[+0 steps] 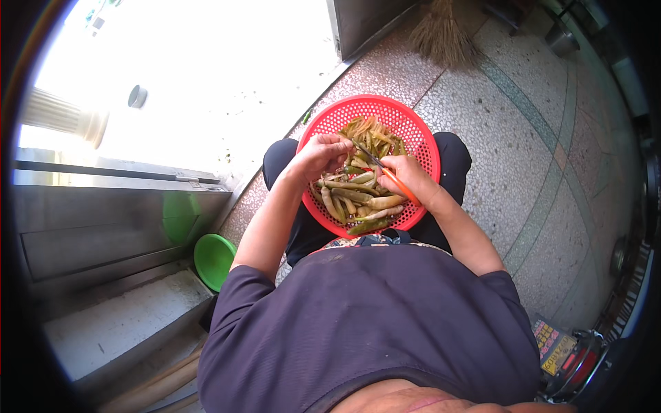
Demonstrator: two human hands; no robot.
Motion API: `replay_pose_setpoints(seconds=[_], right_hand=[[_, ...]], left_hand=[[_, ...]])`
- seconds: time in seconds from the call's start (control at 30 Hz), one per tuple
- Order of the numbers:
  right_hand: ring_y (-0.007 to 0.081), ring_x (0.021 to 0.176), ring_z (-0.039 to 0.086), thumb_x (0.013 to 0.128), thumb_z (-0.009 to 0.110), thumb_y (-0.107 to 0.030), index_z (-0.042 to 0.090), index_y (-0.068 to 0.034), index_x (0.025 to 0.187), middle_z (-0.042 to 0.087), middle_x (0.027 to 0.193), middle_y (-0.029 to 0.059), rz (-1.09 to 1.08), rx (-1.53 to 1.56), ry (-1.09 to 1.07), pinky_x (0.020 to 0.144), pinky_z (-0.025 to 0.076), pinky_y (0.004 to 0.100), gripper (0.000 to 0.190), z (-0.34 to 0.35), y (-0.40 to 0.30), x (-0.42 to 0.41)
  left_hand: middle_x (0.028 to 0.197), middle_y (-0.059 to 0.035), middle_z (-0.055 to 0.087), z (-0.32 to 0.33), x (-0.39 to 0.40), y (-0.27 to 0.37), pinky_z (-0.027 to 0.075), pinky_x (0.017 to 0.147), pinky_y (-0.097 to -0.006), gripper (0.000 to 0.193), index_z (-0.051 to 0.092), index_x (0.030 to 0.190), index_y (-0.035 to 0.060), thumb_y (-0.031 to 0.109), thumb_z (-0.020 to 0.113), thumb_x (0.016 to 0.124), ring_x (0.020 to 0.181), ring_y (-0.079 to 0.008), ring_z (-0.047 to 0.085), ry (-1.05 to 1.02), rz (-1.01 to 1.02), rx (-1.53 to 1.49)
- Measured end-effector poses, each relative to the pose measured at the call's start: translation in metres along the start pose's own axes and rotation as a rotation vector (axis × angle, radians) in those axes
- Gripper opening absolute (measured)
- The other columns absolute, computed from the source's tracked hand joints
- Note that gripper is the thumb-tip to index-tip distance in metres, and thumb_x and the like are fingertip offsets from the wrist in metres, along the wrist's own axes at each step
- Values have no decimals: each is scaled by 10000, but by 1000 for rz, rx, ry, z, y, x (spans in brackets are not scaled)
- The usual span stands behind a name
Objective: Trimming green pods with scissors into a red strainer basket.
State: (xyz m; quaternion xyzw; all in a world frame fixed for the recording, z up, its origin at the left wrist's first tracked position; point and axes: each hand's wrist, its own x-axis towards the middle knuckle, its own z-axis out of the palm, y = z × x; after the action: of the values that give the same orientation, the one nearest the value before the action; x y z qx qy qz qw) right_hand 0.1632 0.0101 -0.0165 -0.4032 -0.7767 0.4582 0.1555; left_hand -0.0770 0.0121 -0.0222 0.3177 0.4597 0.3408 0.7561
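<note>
A red plastic colander (429, 135) rests on my lap, filled with pickled-looking green and yellowish chili peppers (356, 195). Whole peppers lie on its near side, and a heap of paler, flattened pieces (367, 128) sits at the far side. My right hand (408, 175) grips scissors with orange handles (402, 187), their dark blades pointing up and left. Over the colander's left part, my left hand (326, 153) pinches a small pepper at the blade tips. Fingers and blades hide most of that pepper.
A green plastic basin (213, 262) stands at left beside a metal door panel (124, 222). On the speckled floor, a straw broom (444, 38) lies ahead, and a metal bucket (562, 40) stands far right. A vehicle part with a plate (560, 353) is lower right.
</note>
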Motion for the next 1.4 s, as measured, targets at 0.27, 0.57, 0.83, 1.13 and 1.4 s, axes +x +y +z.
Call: replay_pose_setpoints(seconds=[0.27, 0.57, 0.83, 1.13, 1.4], right_hand=[[299, 710, 655, 776, 625, -162, 596, -36, 852, 646, 751, 165, 62, 65, 291, 656, 510, 361, 150, -30, 9, -1], [120, 633, 596, 807, 607, -108, 584, -30, 895, 615, 697, 73, 186, 229, 383, 599, 481, 284, 120, -46, 1, -34], [110, 634, 575, 819, 613, -109, 590, -23, 897, 600, 684, 58, 137, 316, 402, 602, 472, 282, 119, -40, -5, -34], [215, 613, 622, 815, 609, -127, 580, -45, 915, 602, 651, 115, 135, 173, 400, 590, 485, 328, 133, -36, -3, -36], [362, 865, 612, 840, 496, -153, 505, -18, 976, 597, 917, 208, 90, -465, 322, 754, 486, 445, 191, 5, -12, -21]], left_hand=[[1210, -290, 511, -175, 24, 56, 383, 1006, -391, 626, 351, 1326, -101, 269, 522, 851, 1134, -341, 519, 1182, 227, 1205], [914, -117, 612, -2, 16, 23, 490, 834, -373, 245, 643, 1008, 80, 24, 527, 800, 932, -274, 575, 334, 815, 1488], [925, -55, 538, 53, 34, -26, 476, 754, -365, 260, 665, 986, 148, 129, 631, 729, 936, -240, 530, -191, 685, 1800], [830, -103, 633, 44, 24, -38, 506, 695, -383, 133, 615, 923, 42, 139, 605, 832, 751, -264, 635, 101, 568, 1167], [902, -64, 603, 64, 5, -38, 482, 473, -220, 230, 514, 1085, 11, 108, 592, 892, 690, -141, 630, 191, 302, -175]])
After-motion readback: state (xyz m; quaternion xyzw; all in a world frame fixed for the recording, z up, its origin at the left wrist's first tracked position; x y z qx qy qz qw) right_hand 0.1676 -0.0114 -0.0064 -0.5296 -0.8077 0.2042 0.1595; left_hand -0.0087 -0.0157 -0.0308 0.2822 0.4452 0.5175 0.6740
